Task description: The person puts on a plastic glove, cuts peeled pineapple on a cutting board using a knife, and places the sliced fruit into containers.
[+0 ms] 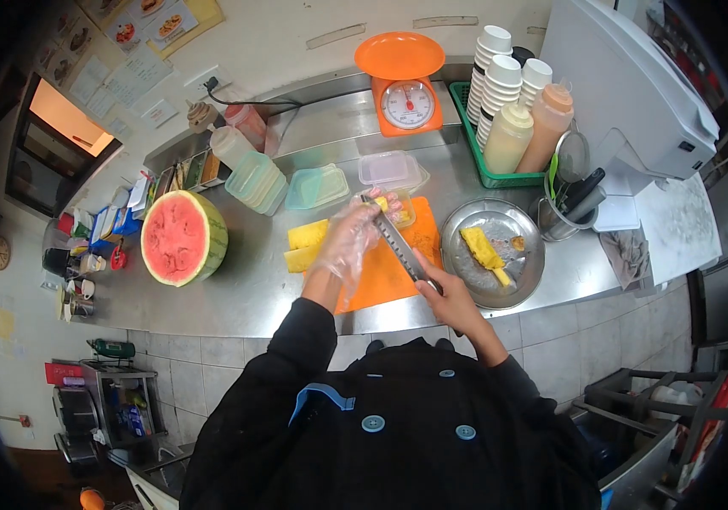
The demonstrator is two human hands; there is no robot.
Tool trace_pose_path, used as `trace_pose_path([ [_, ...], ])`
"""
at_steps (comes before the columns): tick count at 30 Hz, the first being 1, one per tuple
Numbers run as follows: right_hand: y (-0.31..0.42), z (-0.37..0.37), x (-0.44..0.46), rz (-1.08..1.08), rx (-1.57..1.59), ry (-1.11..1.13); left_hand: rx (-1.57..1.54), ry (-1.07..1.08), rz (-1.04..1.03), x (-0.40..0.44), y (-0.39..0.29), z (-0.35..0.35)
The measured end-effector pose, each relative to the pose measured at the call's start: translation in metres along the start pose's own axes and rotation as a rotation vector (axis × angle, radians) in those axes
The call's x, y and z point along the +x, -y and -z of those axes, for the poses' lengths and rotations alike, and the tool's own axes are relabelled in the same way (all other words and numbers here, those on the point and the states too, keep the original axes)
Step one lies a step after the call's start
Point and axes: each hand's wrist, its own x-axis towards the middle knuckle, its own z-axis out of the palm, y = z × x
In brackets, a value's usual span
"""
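Note:
My left hand, in a clear plastic glove, is closed near the tip of a knife, beside a small container of cut fruit; what its fingers hold is too small to make out. My right hand, bare, grips the knife's handle. Under the blade lies an orange cutting board. Yellow fruit pieces are just left of my left hand. To the right, a round metal tray holds a piece of yellow fruit.
A halved watermelon stands at left, near stacked plastic containers. Behind are lids and an orange scale. At right, a green basket holds cups and bottles, beside a metal utensil pot.

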Motion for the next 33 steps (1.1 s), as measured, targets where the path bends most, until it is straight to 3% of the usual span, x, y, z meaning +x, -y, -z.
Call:
trace_pose_path([
  [1,0.007,0.006,0.006,0.003,-0.001,0.002,-0.083,0.070,0.081,0.016,-0.002,0.018],
  [2,0.016,0.013,0.010,-0.161,0.128,0.053,-0.165,0.140,0.163,0.027,-0.004,0.027],
  [3,0.020,0.017,0.012,-0.325,0.256,0.102,-0.124,0.020,0.149,0.030,-0.008,0.022],
  [4,0.018,0.019,0.013,-0.325,0.255,0.103,-0.125,0.020,0.148,0.023,-0.018,0.010],
  [6,0.012,0.024,0.013,-0.323,0.343,0.089,0.328,-0.047,0.104,0.007,-0.041,-0.017],
  [13,-0.006,0.032,0.008,-0.380,0.378,0.012,0.681,0.008,0.216,0.033,-0.033,-0.009],
  [16,-0.005,0.038,0.003,-0.384,0.317,-0.014,1.065,-0.075,0.251,0.049,-0.032,-0.013],
  [18,-0.003,0.041,0.000,-0.400,0.320,-0.062,1.806,0.018,-0.033,0.065,-0.028,-0.008],
  [19,-0.002,0.041,-0.002,-0.401,0.321,-0.064,1.808,0.020,-0.033,0.064,-0.030,-0.012],
  [22,-0.002,0.043,-0.007,-0.411,0.319,-0.097,1.381,0.024,0.229,0.069,-0.030,-0.013],
  [24,-0.002,0.042,-0.011,-0.402,0.277,-0.111,1.481,0.222,0.043,0.083,-0.018,0.003],
  [33,-0.002,0.038,-0.017,-0.407,0.294,-0.153,1.819,0.248,-0.061,0.058,-0.031,-0.039],
])
